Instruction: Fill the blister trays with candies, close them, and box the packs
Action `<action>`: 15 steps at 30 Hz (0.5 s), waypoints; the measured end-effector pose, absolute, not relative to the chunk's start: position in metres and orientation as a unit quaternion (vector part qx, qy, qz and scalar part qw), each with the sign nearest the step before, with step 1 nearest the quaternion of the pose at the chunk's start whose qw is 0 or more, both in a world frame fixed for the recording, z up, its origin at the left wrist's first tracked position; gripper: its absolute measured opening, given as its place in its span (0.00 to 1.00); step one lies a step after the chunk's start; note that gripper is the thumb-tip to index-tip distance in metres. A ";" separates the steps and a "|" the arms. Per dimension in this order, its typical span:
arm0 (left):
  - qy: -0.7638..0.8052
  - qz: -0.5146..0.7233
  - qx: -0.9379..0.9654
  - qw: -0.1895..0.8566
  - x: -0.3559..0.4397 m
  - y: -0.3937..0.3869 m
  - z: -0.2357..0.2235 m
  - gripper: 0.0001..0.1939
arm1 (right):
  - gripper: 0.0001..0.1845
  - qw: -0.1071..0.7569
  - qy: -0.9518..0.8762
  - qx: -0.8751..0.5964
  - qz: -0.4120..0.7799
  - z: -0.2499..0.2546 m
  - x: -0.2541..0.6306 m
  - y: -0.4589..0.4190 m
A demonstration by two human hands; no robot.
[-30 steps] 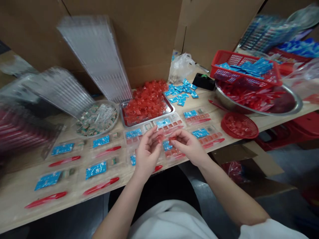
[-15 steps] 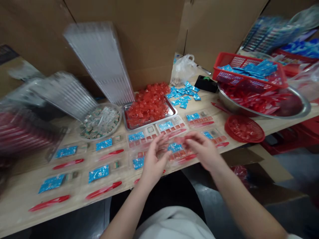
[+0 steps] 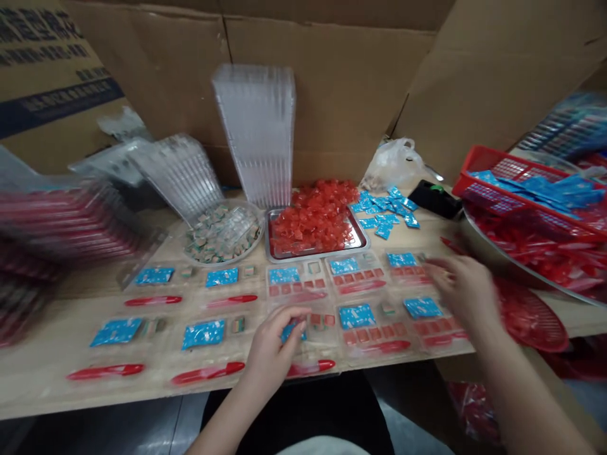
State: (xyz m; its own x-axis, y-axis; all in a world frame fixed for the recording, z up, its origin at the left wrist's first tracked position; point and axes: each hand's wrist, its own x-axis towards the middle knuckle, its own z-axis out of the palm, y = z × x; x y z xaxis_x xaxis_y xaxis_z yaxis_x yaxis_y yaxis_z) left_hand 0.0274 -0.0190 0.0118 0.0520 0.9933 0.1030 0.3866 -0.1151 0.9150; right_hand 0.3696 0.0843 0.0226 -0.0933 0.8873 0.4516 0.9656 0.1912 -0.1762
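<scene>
Blue packet (image 3: 297, 335) under left grip (image 3: 275, 341) — right grip (image 3: 467, 292) blurred — can't tell if either holds anything.

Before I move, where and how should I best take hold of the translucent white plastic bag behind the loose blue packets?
Probably by the raised loop on top of the translucent white plastic bag, coming from above: the loop stands narrow over a wide, slumped body, with loose blue packets in front and a brown cardboard wall behind.

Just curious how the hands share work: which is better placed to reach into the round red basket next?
Probably the right hand: it's nearer the basket, while the left hand is at a tray.
</scene>
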 end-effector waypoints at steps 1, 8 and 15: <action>0.553 0.412 0.625 0.366 0.027 -0.018 0.013 0.10 | 0.09 0.248 -0.776 -0.578 -0.036 0.025 0.332 0.104; 0.533 0.424 0.632 0.371 0.016 -0.029 0.013 0.13 | 0.12 0.106 -0.878 -0.467 0.029 0.015 0.169 0.204; 0.537 0.543 0.424 0.488 0.008 -0.001 0.017 0.09 | 0.09 0.331 -0.699 -0.421 0.474 0.034 0.183 0.145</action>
State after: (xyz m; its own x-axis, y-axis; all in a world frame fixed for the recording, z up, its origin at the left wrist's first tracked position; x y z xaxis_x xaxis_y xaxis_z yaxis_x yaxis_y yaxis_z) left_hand 0.0078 -0.0010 0.0171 -0.1652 0.9842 -0.0630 -0.0743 0.0513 0.9959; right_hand 0.1831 0.1449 0.0343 -0.4260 0.9025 0.0640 0.2736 0.1959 -0.9417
